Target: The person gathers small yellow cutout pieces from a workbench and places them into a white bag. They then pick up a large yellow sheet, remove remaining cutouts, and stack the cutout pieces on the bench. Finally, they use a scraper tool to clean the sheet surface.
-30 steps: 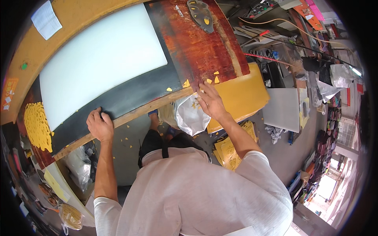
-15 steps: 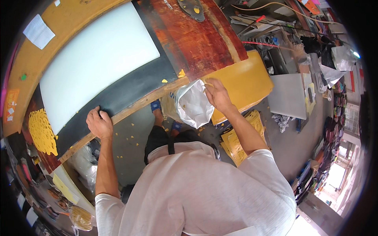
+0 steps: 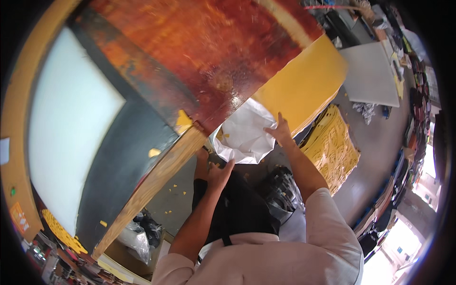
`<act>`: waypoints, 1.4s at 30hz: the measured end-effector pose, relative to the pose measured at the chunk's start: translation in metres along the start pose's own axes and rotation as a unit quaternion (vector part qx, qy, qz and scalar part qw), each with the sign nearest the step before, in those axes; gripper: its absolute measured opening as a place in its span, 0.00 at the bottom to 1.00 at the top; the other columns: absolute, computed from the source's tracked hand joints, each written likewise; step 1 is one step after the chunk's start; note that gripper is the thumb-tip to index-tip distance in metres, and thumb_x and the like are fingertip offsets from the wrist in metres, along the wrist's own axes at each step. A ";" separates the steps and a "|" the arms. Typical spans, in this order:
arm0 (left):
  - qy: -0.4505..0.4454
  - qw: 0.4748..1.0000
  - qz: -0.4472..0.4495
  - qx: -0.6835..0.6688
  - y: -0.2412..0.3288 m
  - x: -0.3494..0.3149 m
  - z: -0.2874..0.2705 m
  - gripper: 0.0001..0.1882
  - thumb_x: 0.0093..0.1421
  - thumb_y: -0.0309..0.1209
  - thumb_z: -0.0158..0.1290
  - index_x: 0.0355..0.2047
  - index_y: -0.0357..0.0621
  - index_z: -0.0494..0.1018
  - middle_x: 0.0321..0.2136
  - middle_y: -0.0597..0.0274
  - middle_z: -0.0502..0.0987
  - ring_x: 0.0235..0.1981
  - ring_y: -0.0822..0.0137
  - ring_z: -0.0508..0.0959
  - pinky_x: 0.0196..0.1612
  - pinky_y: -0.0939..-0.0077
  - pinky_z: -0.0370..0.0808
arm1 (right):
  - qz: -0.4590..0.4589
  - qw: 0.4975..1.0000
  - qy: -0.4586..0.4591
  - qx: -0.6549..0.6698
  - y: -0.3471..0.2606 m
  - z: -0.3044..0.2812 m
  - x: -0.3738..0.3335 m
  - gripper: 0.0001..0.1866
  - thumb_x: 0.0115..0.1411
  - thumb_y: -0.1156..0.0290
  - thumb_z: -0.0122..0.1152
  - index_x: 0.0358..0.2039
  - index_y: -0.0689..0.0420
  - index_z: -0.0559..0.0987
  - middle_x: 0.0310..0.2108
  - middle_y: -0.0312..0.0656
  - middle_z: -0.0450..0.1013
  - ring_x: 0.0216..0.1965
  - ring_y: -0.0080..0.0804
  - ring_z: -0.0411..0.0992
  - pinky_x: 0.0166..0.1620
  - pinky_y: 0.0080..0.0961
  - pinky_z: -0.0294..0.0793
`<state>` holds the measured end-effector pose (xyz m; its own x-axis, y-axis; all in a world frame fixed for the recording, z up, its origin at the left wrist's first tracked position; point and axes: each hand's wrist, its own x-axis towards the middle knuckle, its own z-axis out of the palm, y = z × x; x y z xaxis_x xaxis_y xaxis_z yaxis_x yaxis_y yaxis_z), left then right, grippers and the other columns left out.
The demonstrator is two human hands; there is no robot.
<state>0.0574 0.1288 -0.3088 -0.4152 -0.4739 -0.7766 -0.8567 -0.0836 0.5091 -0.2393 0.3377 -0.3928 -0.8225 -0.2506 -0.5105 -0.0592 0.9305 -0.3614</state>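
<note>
White plastic bag (image 3: 244,135) hangs just below the near edge of the red-brown tabletop (image 3: 199,61), mouth slanting up to the right. Left hand (image 3: 216,173) grips the bag's lower left rim, fingers closed on it. Right hand (image 3: 280,133) holds the right rim, fingers spread. Both arms reach forward; yellow scraps (image 3: 183,118) lie left of the bag.

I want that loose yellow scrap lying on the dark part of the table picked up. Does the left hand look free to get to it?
Probably yes. The left hand is at the mouth of the white bag, just below the wooden table edge. The yellow scrap lies in the open just beyond that edge, with nothing between.
</note>
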 end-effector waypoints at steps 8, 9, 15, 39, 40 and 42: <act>0.160 0.925 -0.179 -0.294 -0.008 0.066 -0.088 0.18 0.75 0.50 0.54 0.41 0.48 0.78 0.31 0.66 0.75 0.32 0.66 0.74 0.36 0.62 0.75 | -0.067 0.993 -0.039 0.087 -0.096 -0.021 -0.003 0.21 0.63 0.65 0.70 0.56 0.54 0.85 0.51 0.53 0.84 0.53 0.56 0.81 0.58 0.42 0.79; 0.171 0.920 -0.165 -0.310 -0.003 0.051 -0.130 0.21 0.75 0.53 0.50 0.49 0.49 0.76 0.38 0.65 0.76 0.37 0.66 0.76 0.37 0.63 0.77 | -0.107 0.988 0.028 0.108 -0.106 -0.057 -0.010 0.21 0.62 0.65 0.67 0.55 0.55 0.85 0.46 0.54 0.84 0.48 0.57 0.83 0.54 0.43 0.82; 0.059 0.984 -0.125 -0.110 0.020 0.011 -0.202 0.30 0.77 0.56 0.41 0.62 0.47 0.75 0.45 0.65 0.85 0.33 0.70 0.84 0.24 0.73 0.80 | -0.126 0.991 -0.021 0.044 -0.170 -0.176 -0.005 0.21 0.63 0.65 0.62 0.56 0.52 0.86 0.53 0.53 0.83 0.55 0.52 0.80 0.60 0.44 0.79; -0.076 0.955 -0.201 -0.205 0.029 -0.007 -0.066 0.28 0.71 0.54 0.59 0.45 0.36 0.74 0.41 0.53 0.81 0.29 0.63 0.84 0.32 0.63 0.89 | -0.171 0.953 0.164 0.191 -0.130 -0.073 -0.006 0.36 0.63 0.60 0.69 0.70 0.55 0.72 0.58 0.55 0.77 0.54 0.48 0.80 0.56 0.37 0.81; -0.056 0.960 -0.198 -0.189 0.028 -0.005 -0.065 0.27 0.71 0.53 0.58 0.44 0.37 0.74 0.39 0.54 0.82 0.28 0.64 0.84 0.32 0.64 0.88 | -0.092 0.957 0.034 0.274 -0.138 -0.061 -0.032 0.35 0.65 0.56 0.69 0.69 0.55 0.74 0.57 0.51 0.77 0.51 0.42 0.81 0.53 0.36 0.81; -0.037 0.967 -0.187 -0.169 0.022 0.001 -0.059 0.25 0.73 0.51 0.55 0.41 0.36 0.75 0.34 0.55 0.82 0.26 0.64 0.84 0.29 0.65 0.87 | 0.076 0.870 -0.186 0.450 -0.164 -0.035 -0.065 0.29 0.70 0.57 0.67 0.67 0.55 0.76 0.56 0.45 0.78 0.46 0.32 0.79 0.51 0.30 0.81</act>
<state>0.0560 0.0746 -0.2763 -0.1262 -0.2927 -0.9478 -0.8077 -0.5244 0.2695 -0.1962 0.2103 -0.2730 -0.5331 -0.3675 -0.7621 0.6388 0.4158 -0.6473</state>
